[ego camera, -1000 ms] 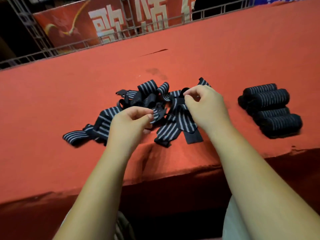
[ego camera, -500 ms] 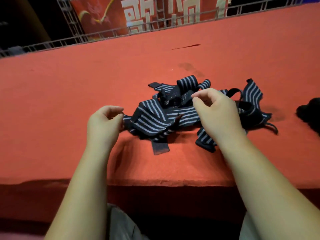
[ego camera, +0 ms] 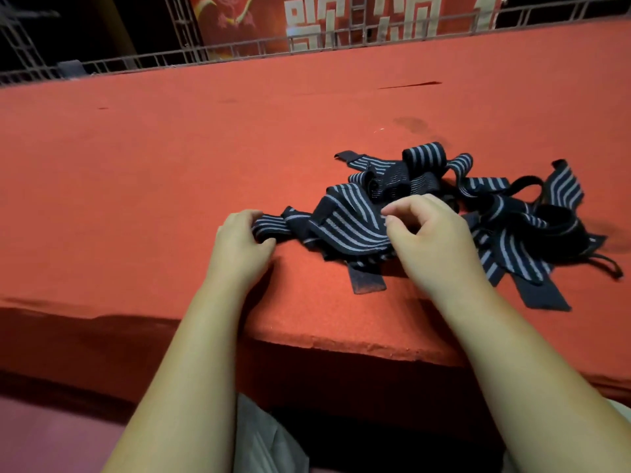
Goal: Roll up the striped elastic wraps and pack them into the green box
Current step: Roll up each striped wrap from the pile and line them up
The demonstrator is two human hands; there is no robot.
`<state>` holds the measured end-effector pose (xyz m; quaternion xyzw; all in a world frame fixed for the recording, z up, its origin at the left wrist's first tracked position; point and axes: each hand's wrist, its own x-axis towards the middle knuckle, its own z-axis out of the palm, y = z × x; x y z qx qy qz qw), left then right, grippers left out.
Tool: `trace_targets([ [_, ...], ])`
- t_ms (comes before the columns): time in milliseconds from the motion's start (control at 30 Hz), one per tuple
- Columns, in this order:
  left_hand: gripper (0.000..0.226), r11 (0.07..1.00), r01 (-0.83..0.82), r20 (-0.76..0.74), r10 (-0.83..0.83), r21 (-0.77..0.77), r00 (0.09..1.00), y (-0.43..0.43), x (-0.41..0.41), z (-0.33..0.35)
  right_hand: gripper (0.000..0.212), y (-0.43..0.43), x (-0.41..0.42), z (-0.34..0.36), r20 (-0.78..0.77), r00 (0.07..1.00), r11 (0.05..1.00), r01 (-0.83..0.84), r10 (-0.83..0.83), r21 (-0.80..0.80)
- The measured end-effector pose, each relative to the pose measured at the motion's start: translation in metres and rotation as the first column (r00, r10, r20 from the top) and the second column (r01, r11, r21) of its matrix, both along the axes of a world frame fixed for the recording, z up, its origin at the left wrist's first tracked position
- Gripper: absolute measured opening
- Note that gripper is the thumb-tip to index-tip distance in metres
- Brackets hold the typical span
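Fingers [ego camera: 254, 218] of my left hand [ego camera: 239, 247] are curled over the free end of one striped wrap [ego camera: 345, 223]. My thumb closes on it from the near side, so I am pinching that end just above the red surface [ego camera: 136, 165]. From there the band runs to my right, lying partly folded on itself, and passes under my right hand [ego camera: 433, 244].

On that hand the fingers [ego camera: 404, 208] are bent. The index tip hangs over the band and the thumb tip is touching its striped face. I cannot tell whether they actually grip it or only rest there.

Behind and to the right of my right hand lies the heap of wraps [ego camera: 495, 213], loose and tangled, with loops standing up and ends crossing one another. A plain black tab [ego camera: 367, 279] pokes out of the heap towards me, lying flat just beside my right wrist. A longer dark end [ego camera: 543, 295] trails off on the far right, and a thin black loop [ego camera: 611, 266] lies at the heap's right edge.

All of this sits near the front edge of the surface. Past its far edge runs a metal railing [ego camera: 239, 52], with a red banner [ego camera: 341, 22] carrying pale characters behind it.
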<state>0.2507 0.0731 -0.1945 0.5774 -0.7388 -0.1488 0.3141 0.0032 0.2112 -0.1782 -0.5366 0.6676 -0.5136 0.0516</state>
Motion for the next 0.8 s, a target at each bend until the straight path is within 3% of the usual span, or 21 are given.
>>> trace_targets([
  [233,0.033,0.917,0.304,-0.067,-0.331,-0.259,0.941,0.017,-0.042,0.015,0.018,-0.005,-0.012,0.004,0.066,0.997,0.998,0.028,-0.031,0.048],
  [400,0.028,0.873,0.387,-0.031,-0.414,-0.297,0.91,0.016,-0.067,0.021,0.018,-0.018,-0.03,0.019,0.159,0.983,0.989,0.066,-0.087,0.132],
  [500,0.026,0.87,0.398,-0.028,-0.423,-0.291,0.906,0.011,-0.079,0.02,0.024,-0.044,-0.053,0.031,-0.013,0.995,0.959,0.099,-0.099,0.264],
  [633,0.024,0.863,0.424,0.046,-0.429,-0.275,0.902,0.001,-0.089,0.015,0.044,-0.087,-0.082,0.028,-0.329,0.943,0.827,0.141,0.055,0.544],
  [733,0.025,0.872,0.41,0.035,-0.417,-0.267,0.908,-0.003,-0.092,0.014,0.057,-0.102,-0.088,0.023,-0.387,0.913,0.718,0.185,0.126,0.671],
  [800,0.025,0.879,0.399,0.012,-0.41,-0.262,0.912,-0.004,-0.094,0.015,0.063,-0.102,-0.088,0.024,-0.355,0.931,0.724,0.182,0.092,0.665],
])
